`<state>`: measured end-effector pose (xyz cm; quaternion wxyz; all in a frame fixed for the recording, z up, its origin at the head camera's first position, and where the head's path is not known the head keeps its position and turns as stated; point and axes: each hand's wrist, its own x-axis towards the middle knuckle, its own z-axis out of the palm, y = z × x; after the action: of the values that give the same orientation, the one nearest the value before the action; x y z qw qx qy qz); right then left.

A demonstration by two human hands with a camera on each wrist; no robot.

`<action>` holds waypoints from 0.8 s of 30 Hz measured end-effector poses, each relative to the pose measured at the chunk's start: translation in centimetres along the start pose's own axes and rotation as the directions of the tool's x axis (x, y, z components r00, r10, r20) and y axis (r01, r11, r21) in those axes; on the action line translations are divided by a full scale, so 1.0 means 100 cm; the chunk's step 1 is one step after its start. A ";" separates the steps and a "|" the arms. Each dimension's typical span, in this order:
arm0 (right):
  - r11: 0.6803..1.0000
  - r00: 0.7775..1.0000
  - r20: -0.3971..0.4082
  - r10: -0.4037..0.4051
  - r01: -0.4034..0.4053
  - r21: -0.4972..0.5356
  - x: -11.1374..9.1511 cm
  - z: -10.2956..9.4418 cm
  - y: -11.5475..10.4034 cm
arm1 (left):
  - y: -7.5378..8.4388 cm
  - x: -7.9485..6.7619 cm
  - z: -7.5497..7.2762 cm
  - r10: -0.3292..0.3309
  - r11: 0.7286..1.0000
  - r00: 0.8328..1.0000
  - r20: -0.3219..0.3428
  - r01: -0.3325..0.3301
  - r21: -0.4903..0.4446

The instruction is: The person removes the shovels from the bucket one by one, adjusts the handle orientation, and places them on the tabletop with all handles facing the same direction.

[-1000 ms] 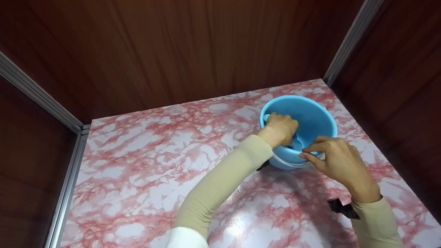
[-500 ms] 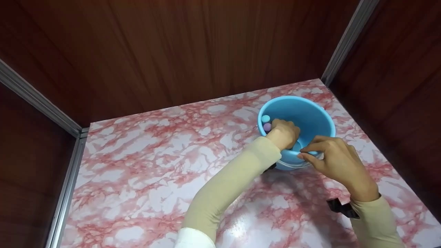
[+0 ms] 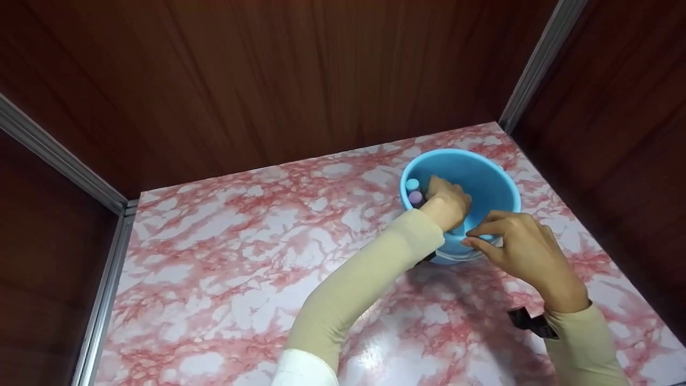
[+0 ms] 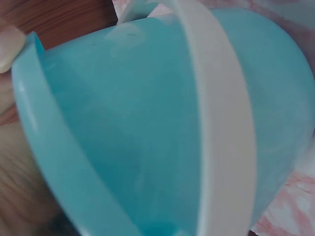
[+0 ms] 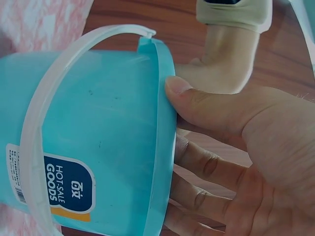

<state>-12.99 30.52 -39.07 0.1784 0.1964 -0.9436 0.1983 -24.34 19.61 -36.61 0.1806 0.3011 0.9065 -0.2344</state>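
A light blue bucket (image 3: pixel 496 174) with a white handle (image 4: pixel 224 123) stands upright on the table. My left hand (image 3: pixel 449 205) reaches down over its near-left rim. The fingers are hidden inside, so what they hold cannot be seen. Along the bucket's left inner wall are a thing with a round light blue top (image 3: pixel 412 185) and another with a round purple top (image 3: pixel 415 197); their lower parts are hidden. My right hand (image 3: pixel 528 252) pinches the near rim between thumb and forefinger. In the right wrist view its thumb (image 5: pixel 189 98) presses the outside of the rim.
The bucket rests on a red and white marbled table (image 3: pixel 241 257), near its right edge. Dark wood-grain panels (image 3: pixel 268 80) rise at the back and both sides, with metal strips at the corners. A printed label (image 5: pixel 71 184) is on the bucket's outside.
My left hand has shifted right inside the bucket, away from the left wall, uncovering the purple top and more of the light blue one. The right hand keeps its pinch on the rim.
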 end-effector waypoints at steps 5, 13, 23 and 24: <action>1.000 1.000 -0.007 -0.001 0.001 0.005 0.002 0.001 -0.001 | -0.004 -0.003 -0.006 -0.035 0.999 0.999 -0.013 0.035 0.008; 1.000 1.000 -0.005 0.027 -0.027 0.009 0.002 0.001 -0.002 | -0.013 -0.008 -0.010 -0.071 0.997 0.997 -0.030 0.072 0.033; 1.000 1.000 -0.015 0.021 -0.021 0.000 0.001 0.001 -0.001 | -0.040 -0.020 -0.010 -0.036 0.991 0.992 -0.118 0.020 -0.134; 1.000 1.000 -0.017 0.021 -0.022 0.000 0.001 0.001 -0.001 | -0.043 -0.022 -0.010 -0.033 0.986 0.991 -0.128 0.011 -0.168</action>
<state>-13.04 30.37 -39.09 0.1842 0.1845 -0.9441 0.2015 -25.58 16.10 -33.44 0.1427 0.2895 0.9361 -0.1397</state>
